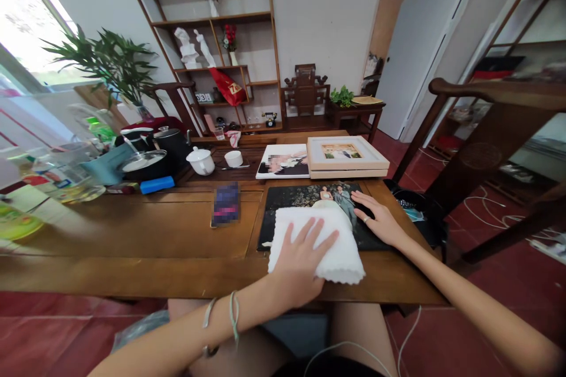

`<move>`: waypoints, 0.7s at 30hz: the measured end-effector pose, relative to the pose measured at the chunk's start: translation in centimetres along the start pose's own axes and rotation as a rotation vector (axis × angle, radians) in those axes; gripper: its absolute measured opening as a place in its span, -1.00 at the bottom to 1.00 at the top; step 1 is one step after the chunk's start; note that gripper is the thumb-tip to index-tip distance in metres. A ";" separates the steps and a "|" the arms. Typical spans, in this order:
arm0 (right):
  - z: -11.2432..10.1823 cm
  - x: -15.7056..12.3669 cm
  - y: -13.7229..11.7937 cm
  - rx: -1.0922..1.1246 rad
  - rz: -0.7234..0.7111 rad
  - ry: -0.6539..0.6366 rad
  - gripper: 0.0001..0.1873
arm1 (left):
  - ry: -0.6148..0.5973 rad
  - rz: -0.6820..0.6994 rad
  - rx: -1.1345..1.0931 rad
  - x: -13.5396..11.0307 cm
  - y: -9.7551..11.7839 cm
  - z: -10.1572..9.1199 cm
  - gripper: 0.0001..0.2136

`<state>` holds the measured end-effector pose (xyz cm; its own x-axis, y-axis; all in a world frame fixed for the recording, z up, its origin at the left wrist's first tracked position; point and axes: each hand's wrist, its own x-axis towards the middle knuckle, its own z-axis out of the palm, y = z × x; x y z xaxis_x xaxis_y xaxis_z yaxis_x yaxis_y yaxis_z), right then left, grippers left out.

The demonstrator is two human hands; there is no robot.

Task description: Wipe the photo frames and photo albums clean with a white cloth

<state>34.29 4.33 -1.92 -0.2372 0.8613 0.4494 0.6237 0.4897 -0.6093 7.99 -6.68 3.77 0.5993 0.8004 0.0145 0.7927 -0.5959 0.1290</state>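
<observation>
A large dark photo print point(305, 195) showing a couple lies flat near the front edge of the wooden table point(145, 235). A white cloth point(329, 235) is spread over the print's lower part. My left hand point(300, 262) lies flat on the cloth, fingers spread. Resting on the print's right edge is my right hand point(378, 218), fingers stretched out and a ring on one finger; it holds nothing.
Behind the print lie a second photo print point(283, 162) and a stack of pale framed pictures point(347, 156). A phone point(226, 204) lies left of the print. Teaware, a white lidded cup point(201, 161), a black kettle point(173, 144) and a blue block point(157, 185) crowd the left. A wooden chair point(490, 147) stands right.
</observation>
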 end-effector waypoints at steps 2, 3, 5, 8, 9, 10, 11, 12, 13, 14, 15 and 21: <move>0.0 0.0 0.1 -0.008 0.000 -0.004 -0.60 | -0.006 -0.025 0.018 2.3 -1.2 -0.5 -0.20; 0.0 0.0 0.1 -0.013 0.001 -0.006 -0.59 | -0.001 -0.034 0.032 3.7 -1.9 -0.7 -0.21; 0.0 0.0 0.1 -0.017 0.001 -0.007 -0.59 | 0.018 -0.040 0.057 6.3 -3.2 -1.1 -0.24; 0.0 0.0 0.1 -0.017 0.002 -0.004 -0.60 | 0.042 -0.061 0.075 9.3 -4.6 -1.2 -0.28; 0.0 0.0 0.0 -0.018 0.005 -0.004 -0.60 | 0.048 -0.072 0.079 10.0 -4.8 -1.1 -0.29; 0.0 0.0 0.0 -0.019 0.009 -0.005 -0.60 | 0.053 -0.082 0.084 10.6 -5.0 -1.0 -0.30; 0.0 0.0 0.0 -0.020 0.012 -0.007 -0.60 | 0.060 -0.089 0.091 10.9 -5.1 -0.8 -0.31; 0.0 0.0 0.0 -0.019 0.013 -0.007 -0.60 | 0.066 -0.092 0.099 11.1 -5.1 -0.7 -0.31; 0.0 0.1 -0.1 -0.017 0.013 -0.007 -0.60 | 0.071 -0.093 0.106 11.2 -5.1 -0.5 -0.31; 0.0 0.1 0.0 -0.014 0.011 -0.004 -0.61 | 0.076 -0.092 0.113 11.0 -4.9 -0.3 -0.30; 0.0 0.1 0.0 -0.012 0.008 -0.001 -0.61 | 0.080 -0.092 0.119 10.7 -4.7 -0.1 -0.30; 0.0 0.1 0.1 -0.012 -0.008 -0.001 -0.61 | 0.093 -0.045 0.114 5.7 -1.1 0.8 -0.23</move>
<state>34.34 4.45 -1.94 -0.2432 0.8576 0.4531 0.6310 0.4947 -0.5976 10.61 -1.46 2.96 0.5542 0.8259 0.1038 0.8292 -0.5586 0.0178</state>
